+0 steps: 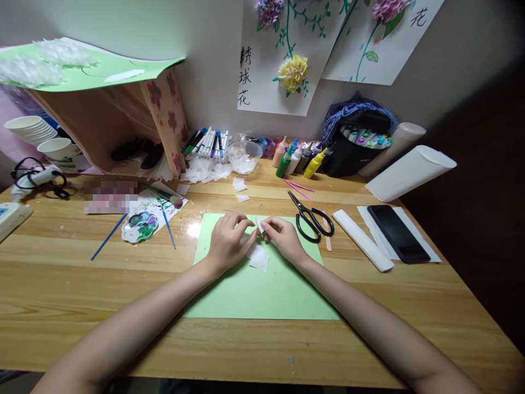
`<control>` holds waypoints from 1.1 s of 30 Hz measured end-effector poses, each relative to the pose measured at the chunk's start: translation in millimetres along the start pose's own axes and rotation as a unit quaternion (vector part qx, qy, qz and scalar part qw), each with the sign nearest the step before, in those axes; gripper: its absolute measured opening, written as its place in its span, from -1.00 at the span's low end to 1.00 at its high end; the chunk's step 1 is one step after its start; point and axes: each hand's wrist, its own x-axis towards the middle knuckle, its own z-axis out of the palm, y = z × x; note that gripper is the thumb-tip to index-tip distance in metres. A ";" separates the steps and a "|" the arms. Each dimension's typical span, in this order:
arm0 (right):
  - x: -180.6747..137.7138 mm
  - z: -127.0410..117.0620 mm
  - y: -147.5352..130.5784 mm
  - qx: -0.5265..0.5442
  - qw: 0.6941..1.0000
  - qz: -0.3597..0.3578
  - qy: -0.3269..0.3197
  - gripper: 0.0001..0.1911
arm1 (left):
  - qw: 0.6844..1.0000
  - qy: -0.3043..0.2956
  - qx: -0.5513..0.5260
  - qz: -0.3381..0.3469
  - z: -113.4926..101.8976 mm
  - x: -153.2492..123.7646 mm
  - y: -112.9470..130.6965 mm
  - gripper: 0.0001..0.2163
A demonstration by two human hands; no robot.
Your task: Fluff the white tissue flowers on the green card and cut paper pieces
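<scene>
Over a green sheet of paper (262, 298), my two hands come together fingertip to fingertip. A small curled piece of white paper (260, 224) is pinched in my right hand (285, 241). My left hand (229, 241) has its fingers curved, with thumb and index fingertips closed in at the other side of that same piece. Just below the fingers, flat white paper squares (259, 258) lie on the green sheet, partly covered by my left hand. Black-handled scissors (309, 216) rest at the sheet's upper right edge.
Right of the scissors are a wooden stick (328, 235), a folded white strip (363, 241) and a phone (397, 232). Paint palette (139, 227) and brushes lie left. Behind stand paint bottles (294, 161), a clear bowl (245, 157), paper scraps (205, 171) and a box (164, 120).
</scene>
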 end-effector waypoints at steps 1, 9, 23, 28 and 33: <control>-0.7 0.9 0.5 0.010 1.000 0.001 0.000 -0.68 | 1.000 0.014 -0.003 0.007 -0.9 -0.5 1.4 -0.91; -1.2 4.5 1.9 0.070 0.997 0.020 0.012 -0.70 | 1.000 0.028 0.000 0.013 0.2 -0.4 5.9 -0.91; -2.7 4.0 0.2 0.088 0.994 0.045 -0.052 -0.64 | 0.996 -0.028 -0.019 -0.078 4.4 1.1 0.1 -0.91; -2.5 3.7 -0.6 0.081 0.994 0.045 -0.050 -0.65 | 0.996 -0.031 -0.024 -0.083 4.6 1.3 -0.7 -0.92; -2.4 3.4 -2.4 0.071 0.995 0.044 -0.050 -0.66 | 0.995 -0.035 -0.027 -0.089 4.7 1.2 -0.1 -0.93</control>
